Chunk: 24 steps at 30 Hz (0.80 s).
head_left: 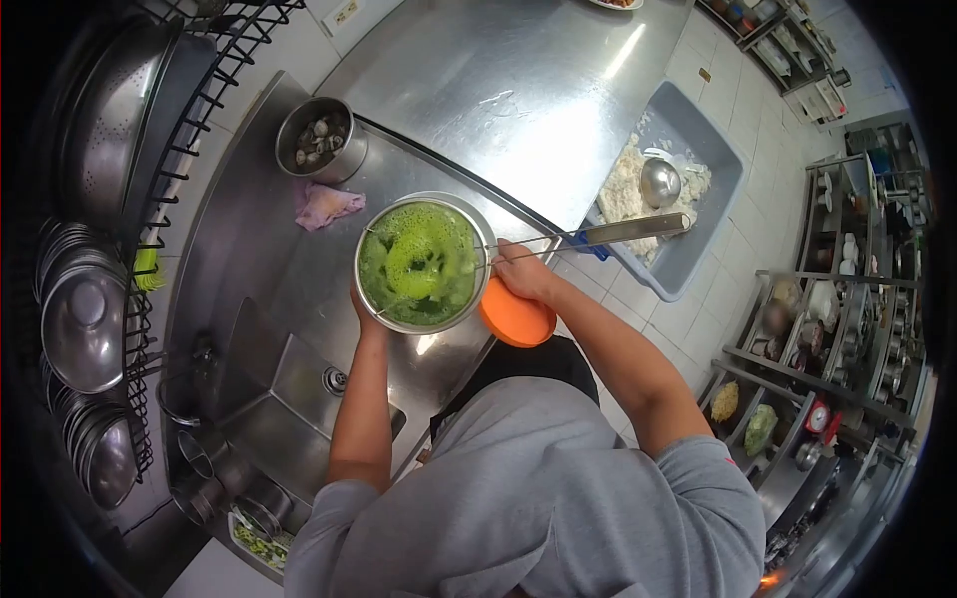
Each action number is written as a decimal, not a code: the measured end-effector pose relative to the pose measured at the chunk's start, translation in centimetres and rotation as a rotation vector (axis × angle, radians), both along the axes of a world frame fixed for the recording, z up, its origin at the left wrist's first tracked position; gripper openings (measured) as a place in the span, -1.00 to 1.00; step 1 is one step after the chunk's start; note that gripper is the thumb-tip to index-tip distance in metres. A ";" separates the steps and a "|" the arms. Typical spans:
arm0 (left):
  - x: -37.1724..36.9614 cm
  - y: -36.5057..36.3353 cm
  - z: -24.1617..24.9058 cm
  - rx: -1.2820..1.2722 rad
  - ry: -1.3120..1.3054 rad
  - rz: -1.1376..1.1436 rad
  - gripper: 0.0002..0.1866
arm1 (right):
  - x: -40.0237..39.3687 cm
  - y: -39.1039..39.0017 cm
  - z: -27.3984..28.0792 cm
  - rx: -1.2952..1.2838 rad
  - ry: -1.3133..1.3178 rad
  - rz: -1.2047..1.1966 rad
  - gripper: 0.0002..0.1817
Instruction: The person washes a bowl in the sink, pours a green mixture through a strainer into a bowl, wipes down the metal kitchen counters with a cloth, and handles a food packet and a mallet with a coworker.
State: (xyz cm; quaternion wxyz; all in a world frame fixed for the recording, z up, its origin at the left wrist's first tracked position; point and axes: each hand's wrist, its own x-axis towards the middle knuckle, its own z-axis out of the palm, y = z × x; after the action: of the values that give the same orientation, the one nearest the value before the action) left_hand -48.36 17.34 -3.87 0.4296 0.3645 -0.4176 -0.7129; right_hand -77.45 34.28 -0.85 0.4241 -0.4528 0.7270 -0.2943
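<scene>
In front of my waist is a round metal pot (478, 212) with frothy bright green liquid (414, 254) in it. A long-handled wire strainer lies across its top, its flat metal handle (638, 228) reaching out to the right over my forearm side. My left hand (365, 311) is closed against the pot's left wall, its fingers mostly hidden beneath. At the right rim, beside the strainer's wires, my right hand (522, 272) is closed on an orange round plastic bowl (518, 317), which hangs tilted below the fingers.
A steel sink counter (239, 219) carries a pot of shellfish (317, 140) and a pink cloth (327, 204). To the right, a grey tub (725, 189) holds white crumbly food and a ladle (660, 182). Pans hang on a black rack (174, 179) at left.
</scene>
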 end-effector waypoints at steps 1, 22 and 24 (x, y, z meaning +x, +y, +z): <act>-0.2 0.2 0.2 -0.004 -0.002 -0.003 -0.63 | -0.1 0.1 0.4 -0.014 -0.002 -0.001 -0.50; -13.4 6.2 6.2 -0.138 -0.103 -0.252 -0.71 | -9.0 13.9 8.4 -0.288 -0.040 -0.287 -0.68; -16.7 8.2 7.2 -0.214 -0.170 -0.307 -0.72 | -10.8 16.9 8.6 -0.279 -0.087 -0.341 -0.68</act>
State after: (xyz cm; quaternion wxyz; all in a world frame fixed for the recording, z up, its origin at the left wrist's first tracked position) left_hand -65.03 25.54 3.35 0.3154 0.3076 -0.5762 -0.6884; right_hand -88.30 51.19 7.73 0.3326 -0.3643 0.7262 -0.4788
